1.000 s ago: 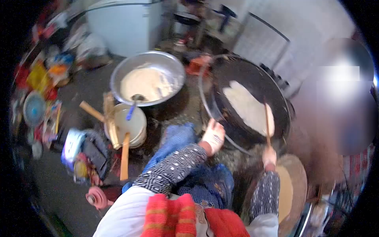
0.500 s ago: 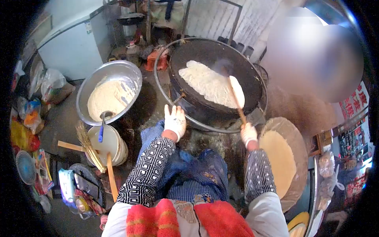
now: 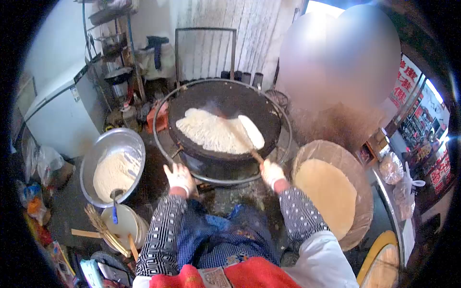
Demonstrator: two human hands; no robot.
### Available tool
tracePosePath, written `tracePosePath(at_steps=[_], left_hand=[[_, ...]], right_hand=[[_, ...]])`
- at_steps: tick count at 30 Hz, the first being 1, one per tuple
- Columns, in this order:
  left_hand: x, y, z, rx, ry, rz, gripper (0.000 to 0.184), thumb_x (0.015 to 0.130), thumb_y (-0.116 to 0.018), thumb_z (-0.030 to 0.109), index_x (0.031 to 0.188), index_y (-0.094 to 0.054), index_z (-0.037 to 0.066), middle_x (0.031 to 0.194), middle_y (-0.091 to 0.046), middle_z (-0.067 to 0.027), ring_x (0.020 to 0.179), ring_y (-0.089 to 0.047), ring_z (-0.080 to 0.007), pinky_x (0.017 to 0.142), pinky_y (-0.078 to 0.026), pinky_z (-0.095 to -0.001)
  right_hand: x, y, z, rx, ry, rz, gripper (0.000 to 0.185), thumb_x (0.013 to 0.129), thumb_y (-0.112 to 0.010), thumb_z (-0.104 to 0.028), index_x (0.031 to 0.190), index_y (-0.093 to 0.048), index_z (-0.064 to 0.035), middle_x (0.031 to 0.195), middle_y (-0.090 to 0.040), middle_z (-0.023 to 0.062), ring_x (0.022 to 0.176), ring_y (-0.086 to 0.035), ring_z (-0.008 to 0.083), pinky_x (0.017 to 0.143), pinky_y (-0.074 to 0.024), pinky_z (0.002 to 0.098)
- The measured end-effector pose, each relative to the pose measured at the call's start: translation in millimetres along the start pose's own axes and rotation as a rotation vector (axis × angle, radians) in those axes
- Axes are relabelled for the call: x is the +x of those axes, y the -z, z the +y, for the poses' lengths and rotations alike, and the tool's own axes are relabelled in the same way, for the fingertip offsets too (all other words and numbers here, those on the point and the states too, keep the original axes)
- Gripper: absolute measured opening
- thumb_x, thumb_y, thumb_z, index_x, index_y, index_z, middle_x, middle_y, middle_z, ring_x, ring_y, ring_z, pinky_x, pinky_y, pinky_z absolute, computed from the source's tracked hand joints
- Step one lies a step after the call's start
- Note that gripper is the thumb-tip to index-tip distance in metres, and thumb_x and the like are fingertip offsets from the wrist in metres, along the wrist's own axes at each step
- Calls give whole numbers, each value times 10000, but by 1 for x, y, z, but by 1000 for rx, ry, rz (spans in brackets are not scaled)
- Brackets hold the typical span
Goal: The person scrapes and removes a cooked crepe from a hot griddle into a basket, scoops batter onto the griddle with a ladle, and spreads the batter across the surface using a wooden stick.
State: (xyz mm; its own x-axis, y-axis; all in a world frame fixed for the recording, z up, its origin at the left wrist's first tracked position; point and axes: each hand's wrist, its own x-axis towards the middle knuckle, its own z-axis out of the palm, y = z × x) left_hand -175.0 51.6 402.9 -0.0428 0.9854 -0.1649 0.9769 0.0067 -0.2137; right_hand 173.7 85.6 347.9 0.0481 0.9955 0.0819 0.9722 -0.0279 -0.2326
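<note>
My right hand (image 3: 272, 174), in a white glove, is closed around the handle of a wooden batter spreader (image 3: 256, 155). The spreader's far part reaches over a round black griddle (image 3: 218, 96) and is smeared by motion. Pale batter (image 3: 211, 132) lies in an uneven patch on the griddle, with a thicker white strip (image 3: 252, 131) along its right side. My left hand (image 3: 179, 178), also gloved, is open with fingers apart, close to the metal ring (image 3: 162, 148) around the griddle. Whether it touches the ring I cannot tell.
At left, a metal basin (image 3: 91, 175) holds batter and a blue-handled ladle (image 3: 115, 211). Below it stands a white bucket (image 3: 139, 225) with a straw brush (image 3: 103, 228). To the right, a round tray (image 3: 362, 218) bears a thin flatbread (image 3: 326, 194). A chest freezer (image 3: 57, 125) stands far left.
My view has tilted up and turned, so the griddle sits lower and further left. The spreader has moved over the batter, and its handle now slants more. My left hand's fingers have spread more.
</note>
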Motion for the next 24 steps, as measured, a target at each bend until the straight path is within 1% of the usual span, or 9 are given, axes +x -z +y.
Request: tracePosePath(at_steps=[1,3,5,7,8,11,14,20,24], left_hand=[[-6,2,12,-17,-55,-4,675,932,-465,445,1465,-366,43,1540,-341,-107,1444,-262,-265,1151,-65,-621],[-11,-12,47,-134,-207,52,680,933,-465,441,1460,-363,23,1532,-352,-123,1443,-263,-283,1146,-61,-627],[-21,-35,79,-184,-301,246,614,876,-519,443,1310,-504,9,1371,-499,-164,1345,-376,-328,1124,-117,-645],[-26,-54,92,-112,-265,321,655,883,-506,433,1364,-462,-9,1426,-457,-178,1380,-347,-333,1129,-84,-652],[-32,-41,89,-29,-253,184,662,934,-456,425,1445,-379,10,1513,-372,-156,1434,-280,-310,1144,-40,-631],[-26,-47,79,-65,-261,210,616,941,-444,354,1448,-374,11,1513,-373,-156,1426,-301,-314,1145,-28,-638],[-22,-53,73,-32,-254,239,574,951,-418,310,1442,-383,14,1513,-374,-155,1426,-304,-313,1145,-29,-640],[-18,-63,68,-129,-209,302,523,929,-409,235,1401,-432,10,1486,-410,-152,1406,-333,-316,1148,-48,-632],[-1,-91,51,-139,-203,551,506,877,-510,263,1302,-515,-12,1373,-514,-177,1323,-429,-332,1119,-135,-658]], right_hand=[[0,-13,5,-35,69,-22,338,962,-451,-328,1062,-558,-23,873,-662,280,858,-652,434,778,-510,527],[7,-14,21,35,-149,-56,338,956,-459,-316,1036,-594,-16,890,-672,268,868,-661,412,772,-514,515],[21,-14,37,7,-165,16,334,953,-471,-311,1000,-606,-9,880,-678,259,865,-668,395,763,-517,505],[24,-14,29,32,-91,70,320,951,-491,-319,987,-593,-17,833,-676,245,826,-662,411,739,-519,503],[14,-3,17,25,-55,26,328,960,-469,-325,1009,-570,-17,874,-672,258,859,-657,412,767,-513,507],[-17,-1,9,-89,156,-117,327,967,-446,-320,1023,-536,-10,852,-675,241,819,-657,422,734,-519,517],[5,-22,52,-114,-98,39,323,976,-439,-317,1017,-548,-15,880,-696,209,801,-679,377,699,-539,480],[0,-3,21,-195,97,-54,336,981,-415,-324,1050,-530,-17,834,-684,232,805,-672,398,724,-525,499],[29,-17,38,-112,-91,39,336,978,-428,-320,1053,-551,-17,865,-688,222,823,-671,404,765,-519,511]])
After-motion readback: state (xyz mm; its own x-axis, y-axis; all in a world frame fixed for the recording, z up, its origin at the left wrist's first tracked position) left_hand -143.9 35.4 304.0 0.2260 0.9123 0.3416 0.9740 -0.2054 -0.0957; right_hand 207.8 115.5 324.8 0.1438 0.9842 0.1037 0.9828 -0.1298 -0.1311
